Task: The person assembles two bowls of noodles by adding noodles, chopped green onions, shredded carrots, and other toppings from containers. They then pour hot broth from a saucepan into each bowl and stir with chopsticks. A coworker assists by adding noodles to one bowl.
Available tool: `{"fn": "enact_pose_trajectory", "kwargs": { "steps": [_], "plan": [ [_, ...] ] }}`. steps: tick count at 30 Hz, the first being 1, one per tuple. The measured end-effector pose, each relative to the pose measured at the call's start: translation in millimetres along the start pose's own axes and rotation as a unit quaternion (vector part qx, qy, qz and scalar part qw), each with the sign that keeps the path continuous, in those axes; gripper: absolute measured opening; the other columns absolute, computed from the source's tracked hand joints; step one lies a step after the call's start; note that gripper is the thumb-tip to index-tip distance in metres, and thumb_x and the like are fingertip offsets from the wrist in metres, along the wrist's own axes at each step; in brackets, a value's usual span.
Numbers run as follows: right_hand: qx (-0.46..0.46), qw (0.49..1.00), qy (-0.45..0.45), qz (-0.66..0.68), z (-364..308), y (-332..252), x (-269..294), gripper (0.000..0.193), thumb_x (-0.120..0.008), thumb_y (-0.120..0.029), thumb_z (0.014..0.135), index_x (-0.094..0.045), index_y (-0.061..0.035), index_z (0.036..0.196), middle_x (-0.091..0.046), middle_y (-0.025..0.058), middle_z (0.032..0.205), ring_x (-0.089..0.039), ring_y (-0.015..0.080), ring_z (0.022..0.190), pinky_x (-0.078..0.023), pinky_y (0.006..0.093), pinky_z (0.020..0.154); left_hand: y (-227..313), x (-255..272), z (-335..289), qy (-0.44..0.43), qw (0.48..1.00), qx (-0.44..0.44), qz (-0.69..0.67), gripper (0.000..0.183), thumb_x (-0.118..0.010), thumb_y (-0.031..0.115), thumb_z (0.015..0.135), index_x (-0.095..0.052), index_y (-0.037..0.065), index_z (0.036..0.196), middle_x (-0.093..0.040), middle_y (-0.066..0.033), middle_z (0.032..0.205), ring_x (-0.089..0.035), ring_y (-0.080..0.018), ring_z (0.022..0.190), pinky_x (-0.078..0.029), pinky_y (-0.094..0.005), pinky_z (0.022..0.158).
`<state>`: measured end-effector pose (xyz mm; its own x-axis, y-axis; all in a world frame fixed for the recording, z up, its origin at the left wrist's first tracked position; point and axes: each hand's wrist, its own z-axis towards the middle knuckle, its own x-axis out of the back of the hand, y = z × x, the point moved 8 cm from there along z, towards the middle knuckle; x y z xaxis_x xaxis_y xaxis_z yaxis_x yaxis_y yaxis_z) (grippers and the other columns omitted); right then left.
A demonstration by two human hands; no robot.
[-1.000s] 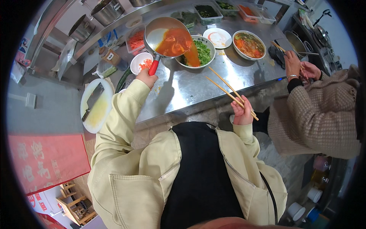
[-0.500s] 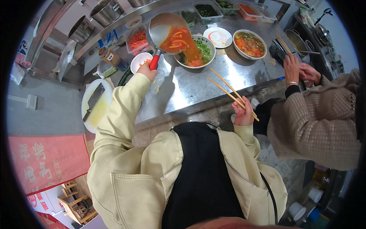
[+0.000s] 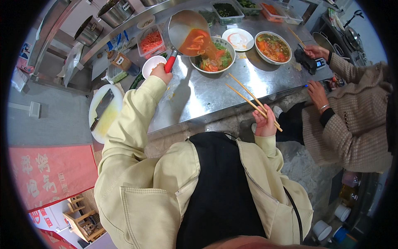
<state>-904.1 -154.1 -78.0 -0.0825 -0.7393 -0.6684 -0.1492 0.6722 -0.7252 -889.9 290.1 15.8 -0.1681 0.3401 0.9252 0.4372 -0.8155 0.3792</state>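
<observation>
My left hand (image 3: 161, 74) grips the red handle of a metal saucepan (image 3: 177, 31), tilted over a white bowl (image 3: 212, 72). Orange-red broth with tomato pieces (image 3: 209, 52) runs from the pan's lip into this bowl, where greens and tomato show. In my right hand (image 3: 265, 122) is a pair of wooden chopsticks (image 3: 248, 98), held in front of the table edge with the tips pointing towards the bowl, apart from it. Another white bowl (image 3: 272, 62), filled with red soup and greens, stands to the right. A white plate (image 3: 245, 46) with a reddish smear lies between and behind the bowls.
At the right, a co-worker's hand (image 3: 317, 52) holds chopsticks near a small scale (image 3: 320, 63). Left of me, a knife (image 3: 103, 106) lies on a round cutting board (image 3: 112, 118). A small white bowl (image 3: 149, 64), tub of red shreds (image 3: 150, 42) and squeeze bottle (image 3: 123, 62) stand nearby.
The saucepan has shifted slightly right, and more broth and tomato now cover the greens in the bowl. The co-worker's hands have moved apart. My right hand stays almost still.
</observation>
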Motion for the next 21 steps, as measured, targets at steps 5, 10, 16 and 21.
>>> {"fn": "enact_pose_trajectory", "kwargs": {
  "steps": [5,10,16,21],
  "plan": [
    [0.004,1.0,-0.003,-0.001,0.4,0.4,-0.6,0.037,-0.049,-0.023,0.095,-0.05,0.0038,0.12,-0.061,0.0172,0.106,-0.064,0.0239,0.087,-0.053,0.0369,0.083,3.1,6.7,0.6,0.032,0.999,-0.024,0.023,0.032,-0.063,0.018,0.072,-0.058,0.003,0.099,-0.064,-0.0225,0.085,-0.063,-0.0384,0.081,-0.048,-0.0443,0.074],
    [0.0,1.0,-0.002,-0.002,-0.3,1.6,-2.6,0.036,-0.049,-0.023,0.095,-0.051,0.0037,0.12,-0.061,0.0173,0.105,-0.064,0.0239,0.087,-0.053,0.037,0.084,2.3,9.1,1.4,0.032,0.999,-0.02,0.034,0.031,-0.063,0.018,0.073,-0.057,0.003,0.1,-0.064,-0.0226,0.085,-0.063,-0.0385,0.082,-0.048,-0.0445,0.075],
    [-0.001,1.0,-0.003,-0.001,-1.7,1.3,-5.4,0.036,-0.048,-0.023,0.095,-0.05,0.0041,0.12,-0.061,0.0176,0.105,-0.064,0.0242,0.087,-0.054,0.0364,0.084,0.7,9.0,1.7,0.034,0.999,-0.019,0.036,0.032,-0.064,0.018,0.073,-0.056,0.004,0.101,-0.064,-0.0225,0.085,-0.063,-0.0386,0.082,-0.048,-0.0438,0.075],
    [-0.002,1.0,0.002,-0.005,-3.0,0.9,-4.4,0.036,-0.048,-0.023,0.096,-0.05,0.0041,0.12,-0.061,0.0178,0.105,-0.064,0.0243,0.088,-0.054,0.0357,0.083,0.9,8.0,-1.2,0.03,0.999,-0.024,0.021,0.032,-0.064,0.016,0.073,-0.056,0.004,0.101,-0.064,-0.0223,0.085,-0.063,-0.0386,0.082,-0.048,-0.0436,0.075]
  ]
}}
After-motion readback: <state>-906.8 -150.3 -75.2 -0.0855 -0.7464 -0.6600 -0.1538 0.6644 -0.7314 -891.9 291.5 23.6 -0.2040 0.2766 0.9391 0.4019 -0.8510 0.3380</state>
